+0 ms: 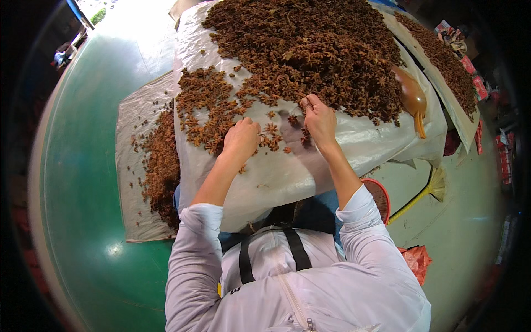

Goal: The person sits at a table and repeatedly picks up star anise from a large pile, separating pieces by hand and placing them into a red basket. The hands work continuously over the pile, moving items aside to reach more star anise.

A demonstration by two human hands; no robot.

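A large heap of dried star anise (315, 54) lies on a pale plastic sheet (286, 178) in front of me. My left hand (242, 139) is at the right edge of a smaller patch of star anise (207, 108), fingers curled down; what lies under its fingertips is partly hidden. My right hand (319, 118) is raised near the heap's front edge, thumb and forefinger pinched on something small with a thin stem, too small to name. Loose star anise pods (271, 128) lie on the sheet between the hands.
Reddish-brown bits spread over a lower sheet (132, 166) at the left. A brown plastic scoop-like object (410, 95) lies by the heap's right edge. Another star anise pile (444, 58) is farther right. A red-rimmed basket (383, 195), a yellow-handled broom (415, 199) and a red bag (417, 261) are on the floor.
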